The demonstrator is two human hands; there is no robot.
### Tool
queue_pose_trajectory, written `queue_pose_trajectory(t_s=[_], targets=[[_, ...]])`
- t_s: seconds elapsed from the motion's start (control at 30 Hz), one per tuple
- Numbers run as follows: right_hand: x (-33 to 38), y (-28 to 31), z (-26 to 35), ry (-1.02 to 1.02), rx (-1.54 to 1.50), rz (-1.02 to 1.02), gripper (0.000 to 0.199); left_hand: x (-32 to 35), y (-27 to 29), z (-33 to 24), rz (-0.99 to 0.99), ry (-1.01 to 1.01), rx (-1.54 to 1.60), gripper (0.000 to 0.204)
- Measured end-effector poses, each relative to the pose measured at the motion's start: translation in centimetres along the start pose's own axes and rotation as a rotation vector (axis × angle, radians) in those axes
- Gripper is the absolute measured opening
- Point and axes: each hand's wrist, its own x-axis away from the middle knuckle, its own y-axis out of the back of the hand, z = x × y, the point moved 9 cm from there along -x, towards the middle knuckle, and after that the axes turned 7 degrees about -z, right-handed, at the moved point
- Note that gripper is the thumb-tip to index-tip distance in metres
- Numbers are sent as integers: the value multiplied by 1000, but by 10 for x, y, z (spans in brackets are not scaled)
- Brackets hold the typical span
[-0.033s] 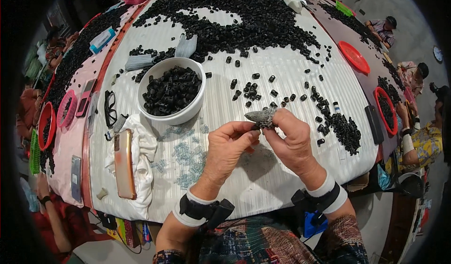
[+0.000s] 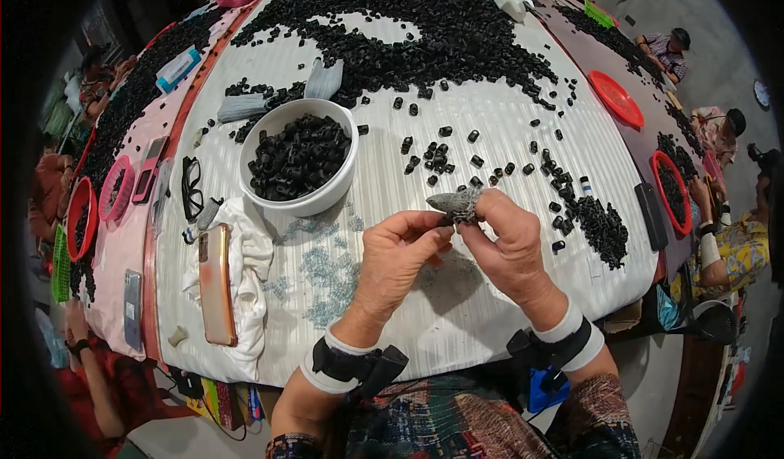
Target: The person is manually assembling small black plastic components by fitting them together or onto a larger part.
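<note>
Over the near middle of the table, my left hand (image 2: 394, 255) pinches a small black plastic part (image 2: 445, 222) between thumb and fingertips. Close against it, my right hand (image 2: 514, 242) has its thumb and finger closed on the same part. A grey knitted finger cover (image 2: 454, 204) sits on a right finger. My fingers hide most of the part. Just beyond lie several loose black caps (image 2: 439, 167), and to the right is a heap of thin black pieces (image 2: 603, 232). Small clear bluish bits (image 2: 327, 275) are scattered left of my left hand.
A white bowl (image 2: 349, 165) full of black parts stands left of centre. A large black pile (image 2: 392, 59) covers the far table. Glasses (image 2: 192, 189), a phone (image 2: 216, 287) on a white cloth (image 2: 253, 251), and a black bar (image 2: 652, 218) lie near the sides. Other people sit along both sides.
</note>
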Motion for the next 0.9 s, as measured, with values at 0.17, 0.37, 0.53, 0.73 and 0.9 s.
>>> queue_pose_trajectory(t_s=[0.17,0.37,0.53,0.73,0.9], targets=[[7,2,-11,-53,21,-74,19,1,-3,-1,17,-1,-62,17],[7,-1,4,6,96,-59,20,1,-1,1,4,-1,-74,18],[11,-2,0,5,120,-30,20,0,0,7,20,35,-85,19],[15,1,5,33,154,-22,21,1,-2,7,36,54,-87,19],[20,-5,7,70,169,0,24,0,4,12,7,81,-53,15]])
